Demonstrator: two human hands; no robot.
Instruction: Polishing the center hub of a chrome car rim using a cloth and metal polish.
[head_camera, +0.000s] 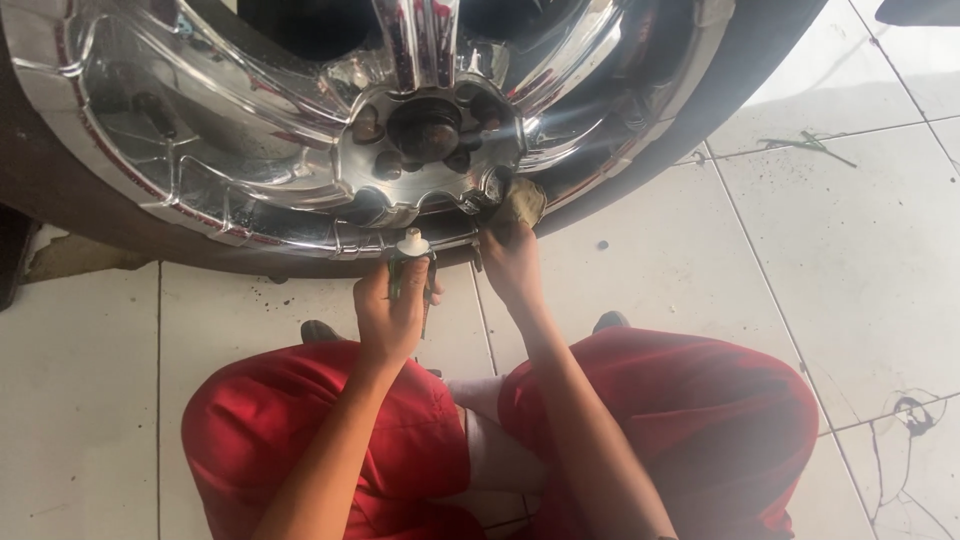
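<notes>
A large chrome wheel (250, 150) fills the top of the head view, with its hub and lug holes (430, 135) near the middle. My left hand (392, 310) grips a small tube or bottle with a white nozzle (411, 243), held upright just below the rim. My right hand (510, 260) presses a small yellowish cloth (522, 200) against the lower edge of the hub area. My knees in red trousers (320, 430) are spread below both arms.
The dark tyre (730, 90) curves around the rim at the right. White floor tiles (850, 260) lie all around, cracked at the lower right (905, 415). A thin dark scrap (805, 145) lies on the tiles at the right.
</notes>
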